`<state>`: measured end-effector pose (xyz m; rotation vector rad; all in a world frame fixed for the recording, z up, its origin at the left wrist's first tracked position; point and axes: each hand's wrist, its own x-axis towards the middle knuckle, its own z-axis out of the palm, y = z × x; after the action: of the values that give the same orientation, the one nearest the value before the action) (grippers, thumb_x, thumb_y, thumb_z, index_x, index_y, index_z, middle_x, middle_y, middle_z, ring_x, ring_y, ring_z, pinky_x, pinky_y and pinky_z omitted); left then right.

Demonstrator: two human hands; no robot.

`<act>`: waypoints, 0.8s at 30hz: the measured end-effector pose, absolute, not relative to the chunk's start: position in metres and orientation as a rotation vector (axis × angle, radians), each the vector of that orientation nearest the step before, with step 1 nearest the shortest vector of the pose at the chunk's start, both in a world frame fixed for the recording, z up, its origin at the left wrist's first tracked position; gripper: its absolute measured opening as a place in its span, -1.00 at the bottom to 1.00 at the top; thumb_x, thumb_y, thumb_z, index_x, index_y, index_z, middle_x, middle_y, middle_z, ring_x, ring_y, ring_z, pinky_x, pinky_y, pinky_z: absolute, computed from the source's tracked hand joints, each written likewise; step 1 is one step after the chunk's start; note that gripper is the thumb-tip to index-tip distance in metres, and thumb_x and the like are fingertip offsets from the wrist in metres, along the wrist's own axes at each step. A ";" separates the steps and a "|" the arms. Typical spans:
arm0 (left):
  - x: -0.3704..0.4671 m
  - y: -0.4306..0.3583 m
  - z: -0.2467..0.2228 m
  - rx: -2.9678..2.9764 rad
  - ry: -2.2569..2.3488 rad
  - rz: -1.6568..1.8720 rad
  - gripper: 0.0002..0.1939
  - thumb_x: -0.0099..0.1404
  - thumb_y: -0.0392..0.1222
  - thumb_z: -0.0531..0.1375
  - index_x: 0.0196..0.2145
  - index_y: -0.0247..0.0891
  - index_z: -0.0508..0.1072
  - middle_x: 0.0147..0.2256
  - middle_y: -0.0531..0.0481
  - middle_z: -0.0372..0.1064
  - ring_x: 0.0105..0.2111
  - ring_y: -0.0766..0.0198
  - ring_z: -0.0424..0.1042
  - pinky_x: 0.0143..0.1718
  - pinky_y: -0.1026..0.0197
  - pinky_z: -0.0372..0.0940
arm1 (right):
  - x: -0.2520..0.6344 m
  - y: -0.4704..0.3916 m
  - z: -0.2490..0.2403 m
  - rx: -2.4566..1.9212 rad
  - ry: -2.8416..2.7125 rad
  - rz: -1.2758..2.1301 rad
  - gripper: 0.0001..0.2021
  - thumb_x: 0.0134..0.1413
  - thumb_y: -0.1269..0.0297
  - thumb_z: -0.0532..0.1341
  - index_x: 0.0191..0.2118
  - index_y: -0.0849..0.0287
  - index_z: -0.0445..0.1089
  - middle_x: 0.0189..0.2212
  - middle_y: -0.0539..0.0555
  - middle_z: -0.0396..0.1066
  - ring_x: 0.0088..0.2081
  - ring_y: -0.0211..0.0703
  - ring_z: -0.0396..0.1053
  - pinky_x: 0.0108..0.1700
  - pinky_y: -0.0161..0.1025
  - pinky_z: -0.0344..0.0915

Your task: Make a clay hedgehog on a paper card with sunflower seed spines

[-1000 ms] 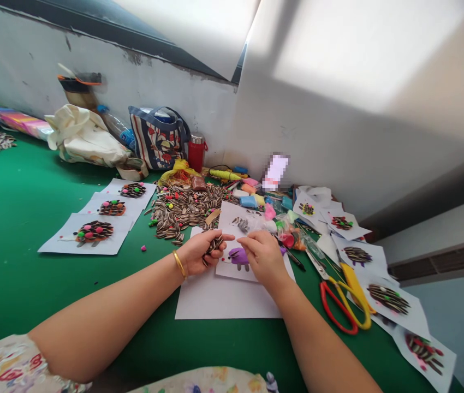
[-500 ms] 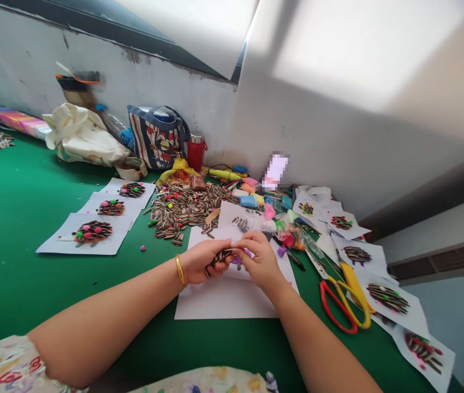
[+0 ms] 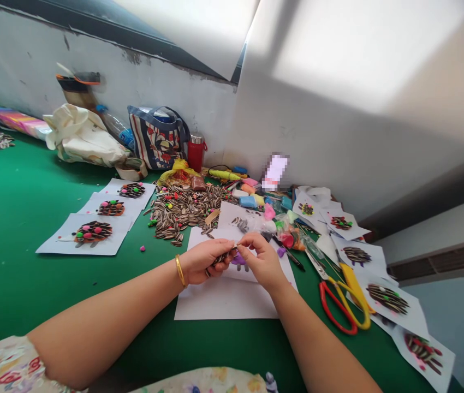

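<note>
My left hand [image 3: 206, 259] is curled around a bunch of striped sunflower seeds [image 3: 220, 258], with a gold bangle on its wrist. Beside it my right hand [image 3: 261, 261] pinches thumb to forefinger at what looks like a single seed, close to the left fingertips. Both hands hover over white paper [image 3: 226, 300]. Partly covered by my fingers, a purple clay shape [image 3: 239, 258] with grey leg-like marks shows on the paper. Just beyond lies a large heap of sunflower seeds [image 3: 186, 210] dotted with coloured clay bits.
Scissors [image 3: 340, 305] with red and yellow handles lie at right, near a row of seed-covered paper pictures [image 3: 387, 297]. More seed pictures [image 3: 93, 232] lie left. Coloured clay packs [image 3: 250, 201], a red flask [image 3: 196, 153] and a striped bag [image 3: 158, 136] stand along the wall.
My right hand has shifted slightly right, away from the left fingers, so more of the purple clay shape shows. My left hand stays nearly still with its seeds.
</note>
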<state>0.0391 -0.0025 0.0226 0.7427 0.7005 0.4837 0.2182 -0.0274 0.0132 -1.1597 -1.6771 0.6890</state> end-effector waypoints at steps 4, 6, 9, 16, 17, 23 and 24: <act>0.039 -0.001 0.021 0.758 0.710 0.488 -0.68 0.22 0.02 0.27 -0.38 -0.27 0.28 -0.51 0.14 0.18 -0.70 0.57 0.05 -0.72 0.48 -0.24 | 0.219 -0.027 0.012 -1.196 -1.679 0.656 -0.95 0.08 0.29 0.23 -0.37 0.11 0.38 -0.38 0.00 0.36 -0.30 -0.17 0.31 -0.20 -0.20 0.26; 0.040 -0.001 0.021 0.781 0.754 0.489 -0.68 0.24 0.03 0.24 -0.39 -0.27 0.29 -0.52 0.14 0.17 -0.70 0.56 0.05 -0.73 0.47 -0.22 | 0.220 -0.027 0.012 -1.191 -1.684 0.655 -0.94 0.09 0.28 0.23 -0.37 0.12 0.39 -0.38 0.01 0.37 -0.29 -0.16 0.32 -0.20 -0.19 0.26; 0.041 -0.001 0.022 0.813 0.828 0.502 -0.69 0.27 0.04 0.20 -0.38 -0.28 0.30 -0.54 0.15 0.17 -0.71 0.55 0.05 -0.73 0.47 -0.19 | 0.221 -0.027 0.013 -1.139 -1.703 0.660 -0.92 0.15 0.27 0.20 -0.34 0.11 0.41 -0.36 0.02 0.39 -0.26 -0.14 0.35 -0.15 -0.16 0.29; 0.041 -0.001 0.023 0.862 0.868 0.518 -0.67 0.25 0.06 0.20 -0.43 -0.27 0.28 -0.56 0.16 0.17 -0.71 0.55 0.05 -0.73 0.46 -0.19 | 0.221 -0.028 0.010 -1.103 -1.727 0.601 -0.93 0.15 0.28 0.24 -0.25 0.09 0.46 -0.30 0.06 0.43 -0.19 -0.11 0.37 -0.08 -0.13 0.31; 0.041 -0.001 0.023 0.869 0.872 0.515 -0.66 0.24 0.06 0.20 -0.43 -0.27 0.27 -0.56 0.16 0.17 -0.72 0.55 0.05 -0.73 0.46 -0.19 | 0.220 -0.028 0.010 -1.102 -1.731 0.594 -0.93 0.14 0.28 0.24 -0.26 0.09 0.46 -0.30 0.06 0.43 -0.19 -0.11 0.37 -0.07 -0.12 0.31; 0.040 0.002 0.023 0.847 0.901 0.561 -0.69 0.25 0.02 0.19 -0.45 -0.28 0.29 -0.57 0.16 0.14 -0.72 0.55 0.05 -0.74 0.46 -0.21 | 0.224 -0.024 0.009 -1.133 -1.739 0.535 -0.92 0.16 0.29 0.21 -0.34 0.09 0.44 -0.32 0.06 0.40 -0.20 -0.11 0.36 -0.08 -0.13 0.30; 0.039 0.004 0.022 0.811 0.911 0.608 -0.70 0.26 0.00 0.19 -0.45 -0.28 0.29 -0.56 0.16 0.14 -0.72 0.55 0.05 -0.74 0.46 -0.22 | 0.227 -0.022 0.006 -1.170 -1.736 0.514 -0.91 0.17 0.30 0.20 -0.34 0.10 0.45 -0.32 0.06 0.40 -0.20 -0.10 0.36 -0.09 -0.13 0.29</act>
<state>0.0394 0.0038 0.0222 0.8114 0.9112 0.6082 0.2267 -0.0218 0.0064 -1.1696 -1.7360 0.5136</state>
